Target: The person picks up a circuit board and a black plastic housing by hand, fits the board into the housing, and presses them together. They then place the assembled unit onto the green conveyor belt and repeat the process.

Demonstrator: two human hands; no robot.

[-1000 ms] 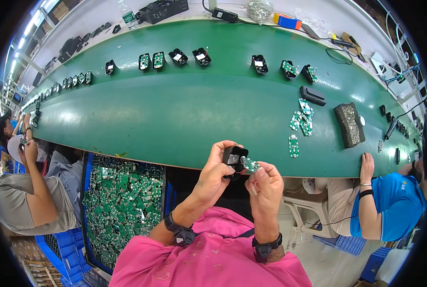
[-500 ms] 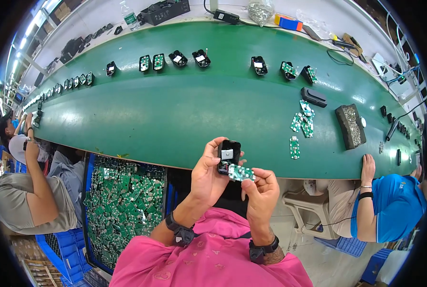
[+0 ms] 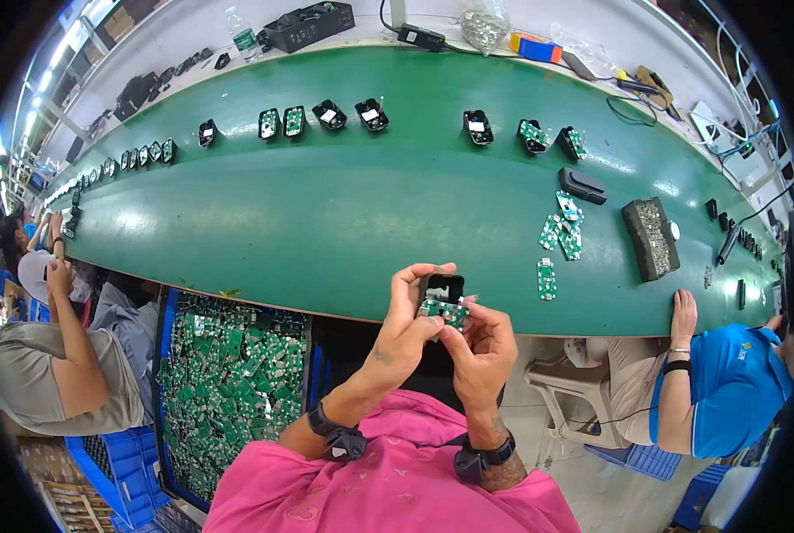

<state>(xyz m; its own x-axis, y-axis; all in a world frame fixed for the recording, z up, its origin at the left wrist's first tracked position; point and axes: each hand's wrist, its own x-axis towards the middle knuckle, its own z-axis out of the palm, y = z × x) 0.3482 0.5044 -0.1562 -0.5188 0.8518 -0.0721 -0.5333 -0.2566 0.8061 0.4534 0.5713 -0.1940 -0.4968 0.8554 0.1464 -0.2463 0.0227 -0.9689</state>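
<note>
My left hand [image 3: 400,333] is closed around a small black plastic housing [image 3: 442,284], held up at the near edge of the green bench. A green circuit board [image 3: 444,310] lies across the lower end of the housing's open face. My right hand [image 3: 481,348] pinches the board's right end between thumb and fingers, and my left thumb presses near its other end. The board hides most of the housing's inside.
Black housings, some with boards, stand along the bench [image 3: 326,204]. Loose circuit boards [image 3: 561,235] lie right of centre, near a black block tray [image 3: 652,238]. Left of me, a bin [image 3: 232,382] is full of boards. Co-workers sit on both sides, one in a blue shirt [image 3: 724,391].
The board has moved from beside the housing onto its lower end. My left thumb has shifted onto the board, and both hands have come closer together.
</note>
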